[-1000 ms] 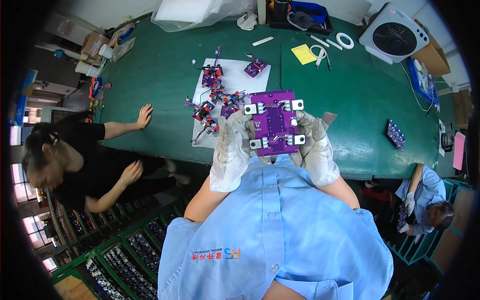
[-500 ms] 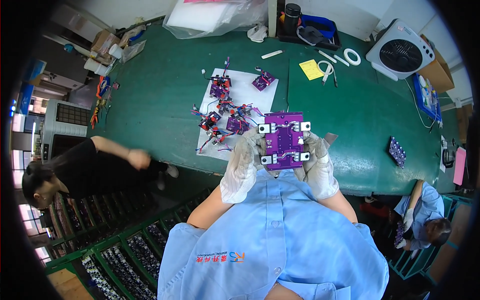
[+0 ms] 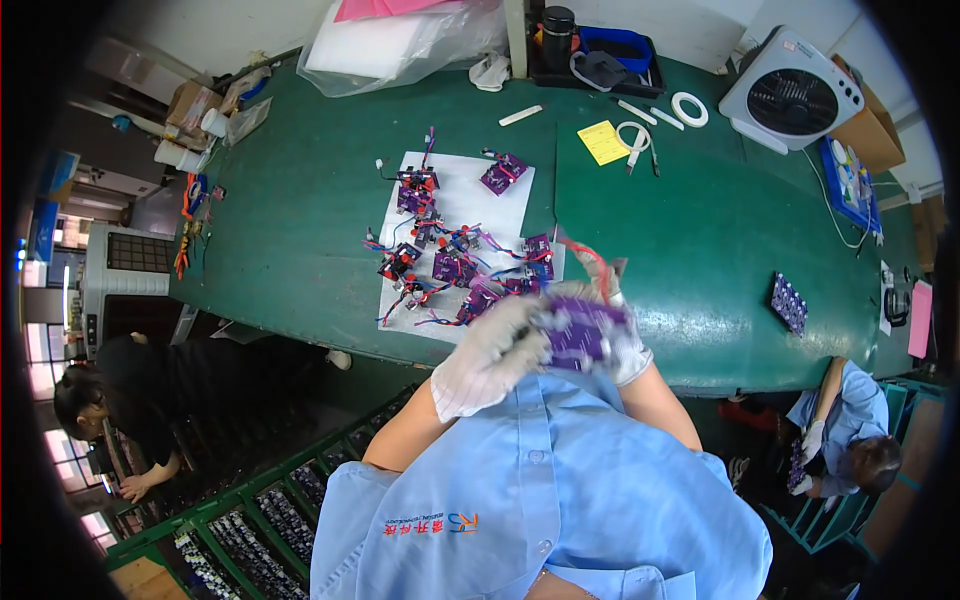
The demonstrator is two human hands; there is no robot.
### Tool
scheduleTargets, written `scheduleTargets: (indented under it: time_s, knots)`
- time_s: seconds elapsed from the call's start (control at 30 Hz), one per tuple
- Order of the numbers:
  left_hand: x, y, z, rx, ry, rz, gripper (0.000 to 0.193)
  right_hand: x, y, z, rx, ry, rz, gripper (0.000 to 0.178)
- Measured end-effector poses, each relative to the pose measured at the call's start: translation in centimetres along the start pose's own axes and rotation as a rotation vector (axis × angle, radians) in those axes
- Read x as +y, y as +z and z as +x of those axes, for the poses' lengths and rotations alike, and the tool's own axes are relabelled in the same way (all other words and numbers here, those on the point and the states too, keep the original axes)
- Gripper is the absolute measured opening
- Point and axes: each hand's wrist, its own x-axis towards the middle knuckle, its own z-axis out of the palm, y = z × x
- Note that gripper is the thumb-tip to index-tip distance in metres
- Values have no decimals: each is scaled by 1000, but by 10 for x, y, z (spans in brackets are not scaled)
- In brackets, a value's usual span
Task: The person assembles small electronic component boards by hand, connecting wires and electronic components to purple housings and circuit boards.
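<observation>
Your blue shirt [image 3: 540,470] is nearest. Just beyond it, above the front edge of the worktop [image 3: 300,230], is the purple circuit board [image 3: 582,333], blurred, between your two gloved hands. Your left hand [image 3: 495,350] has its grip closed on the left edge of the board, fingers bent. Your right hand [image 3: 626,345] is at the right edge, partly hidden by the board; how far its grip is closed cannot be told. A red wire [image 3: 592,262] rises beside the fingers of your right hand; blur hides whether they hold it.

Past your left hand, a cluster of wired boards [image 3: 455,267] lies on a white sheet [image 3: 505,212]. Near the sheet's far edge, one small board [image 3: 504,174] lies apart from the cluster. To the right, a separate purple panel [image 3: 789,303] rests on the worktop. Farther back are a yellow note [image 3: 602,143], a white ring [image 3: 689,110] and a grey fan [image 3: 793,102]. A dark bottle [image 3: 557,38] stands at the rear.
</observation>
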Motion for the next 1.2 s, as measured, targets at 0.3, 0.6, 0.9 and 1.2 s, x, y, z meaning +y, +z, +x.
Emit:
scheduleTargets:
  time_s: [0.3,0.6,0.9,1.2]
  knots:
    - [-110,9,64,-109,347,489,33,-32,-29,3,284,-187,-171,35]
    - [-228,-43,80,132,-375,104,38,-63,-178,56,832,-170,-949,21]
    - [-228,-55,133,488,-601,-697,38,-109,-228,103,934,116,-1133,38]
    - [-146,-23,134,105,85,599,26,-24,-133,81,661,125,-798,40]
